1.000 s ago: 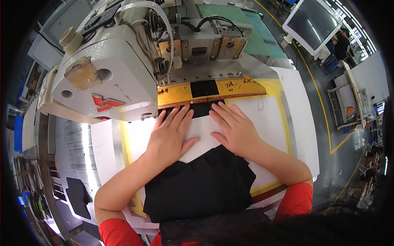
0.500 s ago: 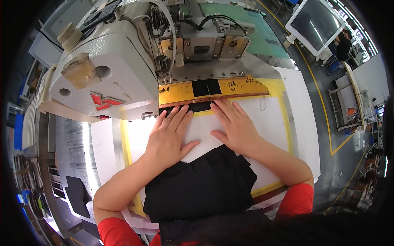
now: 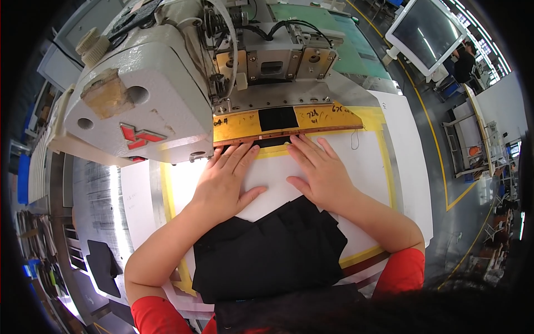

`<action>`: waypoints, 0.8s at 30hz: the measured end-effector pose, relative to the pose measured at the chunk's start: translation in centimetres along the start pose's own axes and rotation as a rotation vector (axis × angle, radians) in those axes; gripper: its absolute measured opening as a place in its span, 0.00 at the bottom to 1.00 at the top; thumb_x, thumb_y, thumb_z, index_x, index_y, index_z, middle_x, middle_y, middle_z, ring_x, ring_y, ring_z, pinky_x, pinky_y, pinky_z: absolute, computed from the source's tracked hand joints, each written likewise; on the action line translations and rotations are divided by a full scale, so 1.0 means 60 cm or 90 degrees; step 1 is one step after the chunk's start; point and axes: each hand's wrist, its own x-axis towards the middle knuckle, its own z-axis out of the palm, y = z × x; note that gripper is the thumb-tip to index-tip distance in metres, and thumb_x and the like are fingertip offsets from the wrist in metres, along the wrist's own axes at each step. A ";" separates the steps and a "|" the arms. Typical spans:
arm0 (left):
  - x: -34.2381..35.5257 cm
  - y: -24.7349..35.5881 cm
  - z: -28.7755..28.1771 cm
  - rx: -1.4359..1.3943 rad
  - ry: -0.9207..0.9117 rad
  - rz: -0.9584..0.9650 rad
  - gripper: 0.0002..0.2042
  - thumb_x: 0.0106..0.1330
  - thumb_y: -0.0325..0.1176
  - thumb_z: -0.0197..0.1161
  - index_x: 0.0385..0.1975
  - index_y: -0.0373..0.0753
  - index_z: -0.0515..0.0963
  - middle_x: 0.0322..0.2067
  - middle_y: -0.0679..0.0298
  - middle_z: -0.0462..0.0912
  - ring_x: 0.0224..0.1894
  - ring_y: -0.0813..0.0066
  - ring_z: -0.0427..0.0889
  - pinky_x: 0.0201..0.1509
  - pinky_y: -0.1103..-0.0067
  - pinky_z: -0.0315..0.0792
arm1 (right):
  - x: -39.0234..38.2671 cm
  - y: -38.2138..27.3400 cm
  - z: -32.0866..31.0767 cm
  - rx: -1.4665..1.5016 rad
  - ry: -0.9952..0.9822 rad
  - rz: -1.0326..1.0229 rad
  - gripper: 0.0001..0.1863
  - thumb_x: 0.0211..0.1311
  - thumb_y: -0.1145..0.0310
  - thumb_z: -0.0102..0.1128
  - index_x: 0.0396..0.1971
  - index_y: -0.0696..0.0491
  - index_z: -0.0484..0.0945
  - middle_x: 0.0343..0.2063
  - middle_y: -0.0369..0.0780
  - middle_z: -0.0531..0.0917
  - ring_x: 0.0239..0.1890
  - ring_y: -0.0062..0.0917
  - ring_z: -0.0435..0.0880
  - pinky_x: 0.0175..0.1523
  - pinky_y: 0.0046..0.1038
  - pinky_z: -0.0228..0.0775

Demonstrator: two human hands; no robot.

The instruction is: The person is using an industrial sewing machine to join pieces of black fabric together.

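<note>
A grey monitor (image 3: pixel 425 30) stands at my upper right, above yellow floor lines (image 3: pixel 439 161). A green mat (image 3: pixel 334 39) lies behind my machine; a dark pad (image 3: pixel 102 267) sits lower left.

Black fabric (image 3: pixel 272 250) spreads in a plain, unpatterned heap, and a black patch (image 3: pixel 278 118) sits in the middle of the golden-yellow clamp bar (image 3: pixel 289 121), which carries dark handwritten marks. The white template board (image 3: pixel 367 161) is edged all round with yellow tape. The sewing machine (image 3: pixel 144 94) is off-white with a red emblem and a tan piece of tape stuck on top. Red sleeves (image 3: pixel 403 267) show at the bottom. Behind, a green mat (image 3: pixel 334 39), and yellow lines run across the grey floor (image 3: pixel 439 167).
</note>
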 end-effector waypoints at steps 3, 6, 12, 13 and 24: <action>-0.002 0.000 0.000 0.008 0.002 0.000 0.34 0.63 0.52 0.62 0.63 0.34 0.66 0.65 0.53 0.66 0.66 0.55 0.67 0.70 0.60 0.58 | 0.002 -0.004 -0.002 -0.032 -0.004 -0.006 0.31 0.61 0.57 0.61 0.60 0.60 0.68 0.63 0.48 0.70 0.66 0.39 0.67 0.70 0.44 0.52; -0.010 0.001 0.001 0.028 0.014 0.000 0.33 0.63 0.53 0.61 0.61 0.34 0.68 0.64 0.52 0.67 0.65 0.54 0.68 0.70 0.60 0.59 | 0.001 -0.005 -0.001 -0.030 -0.014 -0.007 0.31 0.61 0.57 0.62 0.59 0.60 0.69 0.63 0.48 0.70 0.66 0.39 0.68 0.70 0.44 0.51; -0.021 0.018 0.005 0.091 0.046 -0.008 0.31 0.63 0.54 0.61 0.57 0.34 0.73 0.61 0.47 0.70 0.63 0.50 0.70 0.65 0.60 0.64 | -0.003 -0.006 -0.001 -0.035 -0.010 0.011 0.30 0.59 0.58 0.63 0.58 0.59 0.71 0.62 0.46 0.71 0.65 0.38 0.69 0.70 0.45 0.50; -0.022 0.021 0.005 0.098 0.059 -0.016 0.30 0.62 0.54 0.61 0.56 0.35 0.74 0.61 0.47 0.70 0.62 0.51 0.70 0.65 0.60 0.65 | -0.004 -0.007 -0.002 -0.055 -0.008 0.009 0.30 0.58 0.58 0.63 0.58 0.59 0.71 0.61 0.46 0.71 0.65 0.38 0.69 0.70 0.45 0.51; -0.023 0.025 0.004 0.097 0.080 -0.022 0.30 0.62 0.54 0.61 0.55 0.35 0.75 0.59 0.47 0.72 0.61 0.52 0.72 0.63 0.61 0.66 | 0.000 -0.008 0.002 -0.039 0.001 0.019 0.31 0.58 0.58 0.63 0.58 0.59 0.70 0.61 0.45 0.71 0.64 0.38 0.69 0.68 0.46 0.53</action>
